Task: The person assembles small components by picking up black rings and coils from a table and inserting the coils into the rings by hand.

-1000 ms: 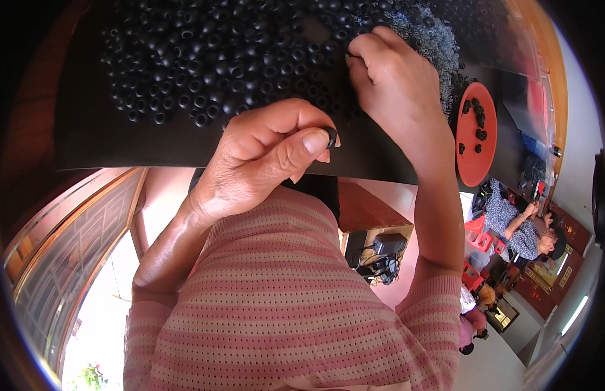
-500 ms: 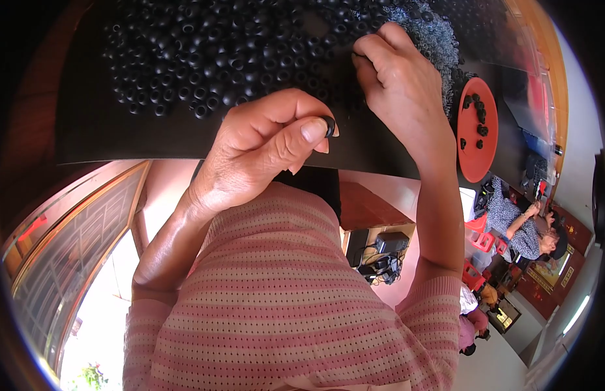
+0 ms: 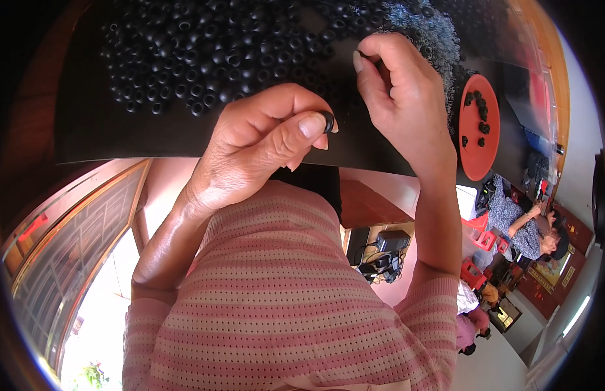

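Rings of black rubber lie heaped (image 3: 205, 58) across the far part of the black worktop (image 3: 120, 130), thinning out toward its near edge. Her left hand (image 3: 257, 150) is curled nearly closed over that near edge, thumb and forefinger pinching one small black ring (image 3: 328, 121); the ring stands on edge, its hole facing sideways toward the other hand. Her right hand (image 3: 400, 98) hangs just beside it, fingers bent and thumb tucked against them; whether it has anything in its grip I cannot tell. Behind that hand a grey pile of small metal rings (image 3: 426, 39) spreads toward the far right corner. An orange dish (image 3: 475, 150) with a few black pieces sits by the right edge.
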A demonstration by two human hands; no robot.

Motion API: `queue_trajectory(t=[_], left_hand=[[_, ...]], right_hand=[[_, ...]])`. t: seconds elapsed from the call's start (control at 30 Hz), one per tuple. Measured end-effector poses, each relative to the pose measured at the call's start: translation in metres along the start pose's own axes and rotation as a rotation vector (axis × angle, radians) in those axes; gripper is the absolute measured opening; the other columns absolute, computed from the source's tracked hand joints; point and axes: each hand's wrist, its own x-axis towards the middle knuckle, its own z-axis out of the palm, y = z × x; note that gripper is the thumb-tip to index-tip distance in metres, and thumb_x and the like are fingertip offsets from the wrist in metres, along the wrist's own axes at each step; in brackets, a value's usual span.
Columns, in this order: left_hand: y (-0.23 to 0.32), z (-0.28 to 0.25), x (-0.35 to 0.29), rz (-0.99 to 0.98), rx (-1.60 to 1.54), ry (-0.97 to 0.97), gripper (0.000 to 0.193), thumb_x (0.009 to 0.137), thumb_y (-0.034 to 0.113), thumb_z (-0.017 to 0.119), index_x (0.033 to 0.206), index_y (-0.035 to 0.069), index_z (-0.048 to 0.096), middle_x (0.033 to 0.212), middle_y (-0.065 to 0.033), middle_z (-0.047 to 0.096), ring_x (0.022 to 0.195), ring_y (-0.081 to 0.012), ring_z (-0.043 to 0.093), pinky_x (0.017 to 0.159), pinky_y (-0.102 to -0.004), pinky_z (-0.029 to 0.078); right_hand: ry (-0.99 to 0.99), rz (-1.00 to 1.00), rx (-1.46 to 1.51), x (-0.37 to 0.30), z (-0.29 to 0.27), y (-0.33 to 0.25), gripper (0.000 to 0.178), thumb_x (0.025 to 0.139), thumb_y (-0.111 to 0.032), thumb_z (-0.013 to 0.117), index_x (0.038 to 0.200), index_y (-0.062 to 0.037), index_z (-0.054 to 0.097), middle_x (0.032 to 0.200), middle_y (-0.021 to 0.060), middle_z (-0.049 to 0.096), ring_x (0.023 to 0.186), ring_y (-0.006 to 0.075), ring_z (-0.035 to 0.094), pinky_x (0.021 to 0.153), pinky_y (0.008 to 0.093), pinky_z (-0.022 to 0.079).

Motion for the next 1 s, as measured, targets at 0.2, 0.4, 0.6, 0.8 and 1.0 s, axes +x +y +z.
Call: queue_trajectory(t=[0.2, 0.4, 0.6, 0.8, 1.0], left_hand=[[0.001, -0.001, -0.001, -0.003, -0.002, -0.001, 0.030, 0.098, 0.023, 0.047, 0.098, -0.004, 0.059, 0.079, -0.0063, 0.058, 0.057, -0.0057, 0.045, 0.053, -0.0195, 0.040], [0.002, -0.001, -0.003, -0.013, -0.015, 0.001, 0.030, 0.098, 0.024, 0.047, 0.099, -0.004, 0.059, 0.080, -0.0061, 0.058, 0.058, -0.0058, 0.045, 0.054, -0.0194, 0.040], [0.002, -0.002, -0.004, -0.017, -0.001, -0.003, 0.031, 0.098, 0.025, 0.048, 0.099, -0.004, 0.059, 0.080, -0.0056, 0.058, 0.058, -0.0060, 0.046, 0.054, -0.0194, 0.040], [0.001, -0.003, -0.005, -0.011, 0.014, -0.011, 0.031, 0.098, 0.026, 0.048, 0.099, -0.003, 0.059, 0.080, -0.0052, 0.058, 0.058, -0.0058, 0.046, 0.054, -0.0194, 0.040], [0.001, -0.004, -0.005, 0.012, 0.043, -0.036, 0.031, 0.099, 0.025, 0.047, 0.100, -0.003, 0.059, 0.081, -0.0052, 0.057, 0.059, -0.0057, 0.045, 0.055, -0.0193, 0.040]], right_hand=[[0.043, -0.001, 0.065, 0.000, 0.001, -0.004, 0.017, 0.073, 0.003, 0.062, 0.084, -0.0073, 0.053, 0.074, 0.0070, 0.056, 0.058, 0.0265, 0.058, 0.052, 0.0349, 0.046], [0.048, -0.007, 0.073, -0.003, 0.004, -0.006, 0.019, 0.072, 0.004, 0.062, 0.085, -0.0074, 0.054, 0.075, 0.0067, 0.056, 0.058, 0.0251, 0.058, 0.051, 0.0342, 0.046], [0.027, 0.009, 0.102, -0.007, 0.008, -0.009, 0.018, 0.073, 0.002, 0.065, 0.086, -0.0077, 0.056, 0.076, 0.0069, 0.056, 0.057, 0.0249, 0.058, 0.049, 0.0341, 0.045], [0.001, -0.020, 0.131, -0.009, 0.007, -0.013, 0.016, 0.077, 0.009, 0.063, 0.088, -0.0011, 0.057, 0.072, 0.0047, 0.050, 0.054, 0.0096, 0.049, 0.047, 0.0235, 0.039], [-0.015, 0.001, 0.147, -0.016, 0.010, -0.015, 0.017, 0.074, 0.001, 0.065, 0.087, -0.0066, 0.057, 0.075, 0.0074, 0.057, 0.057, 0.0248, 0.058, 0.048, 0.0343, 0.044]])
